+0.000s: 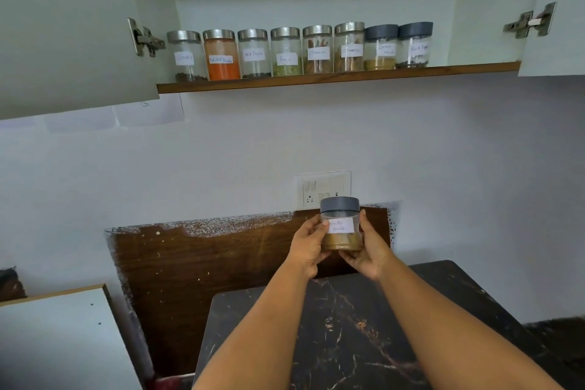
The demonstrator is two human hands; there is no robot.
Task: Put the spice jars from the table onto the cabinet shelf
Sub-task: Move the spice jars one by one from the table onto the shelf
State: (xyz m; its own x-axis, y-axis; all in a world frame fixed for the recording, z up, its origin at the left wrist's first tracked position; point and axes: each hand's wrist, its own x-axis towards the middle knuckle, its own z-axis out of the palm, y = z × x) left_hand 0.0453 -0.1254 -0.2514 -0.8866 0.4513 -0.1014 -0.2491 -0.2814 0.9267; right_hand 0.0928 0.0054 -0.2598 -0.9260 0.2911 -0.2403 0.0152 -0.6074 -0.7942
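- Spice jar (pixel 340 225): a short clear jar with a grey lid, held upright in the air above the far edge of the table (pixel 348 326), in front of the wall socket plate (pixel 323 188); lid on top, long axis vertical, white handwritten label facing the person; brownish powder fills the lower part
- Left hand (pixel 308 247): grasps the jar's left side, thumb on the front beside the label, fingers curled behind and under
- Right hand (pixel 368 250): grasps the jar's right side, thumb laid up along the wall, fingers curled beneath the base
- Cabinet shelf (pixel 316 79): a dark wooden board high above the jar, both doors swung open, hinges showing left and right
- Row of jars (pixel 297 51) on the shelf: eight stand upright side by side, labels outward; six with steel lids on the left, two with grey lids (pixel 399 30) on the right; the second from the left holds orange powder
- A bare strip of shelf remains right of the last grey-lidded jar, near the cabinet's right wall
- Table: dark marbled top, both forearms stretched over it
- Brown wooden panel (pixel 205 263) stands against the wall behind the table, its top edge chipped
- White board (pixel 57 342) lies at lower left, apart from the table
- Between jar and shelf only plain wall is seen
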